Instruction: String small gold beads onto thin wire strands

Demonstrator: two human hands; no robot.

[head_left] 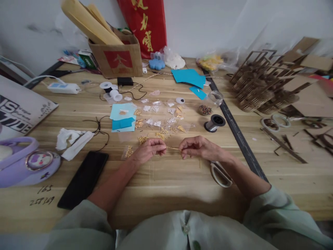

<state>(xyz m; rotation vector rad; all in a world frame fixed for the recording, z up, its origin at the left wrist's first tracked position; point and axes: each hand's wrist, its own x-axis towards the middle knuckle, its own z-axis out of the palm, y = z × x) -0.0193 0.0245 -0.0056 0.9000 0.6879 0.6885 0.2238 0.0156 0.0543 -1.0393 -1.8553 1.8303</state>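
Fingers [161, 148] of left hand [149, 150] and right hand [197, 146] pinch a thin golden strand [172, 148]

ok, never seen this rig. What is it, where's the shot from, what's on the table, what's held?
No machine here: just a person's bare hands. There is one picture, from a camera worn on the head, looking forward and down. The left hand and right hand pinch a thin gold strand between them. On the wooden table lie small bags of gold and silvery bits, a spool, scissors and a phone. The strand's details are too small to make out.
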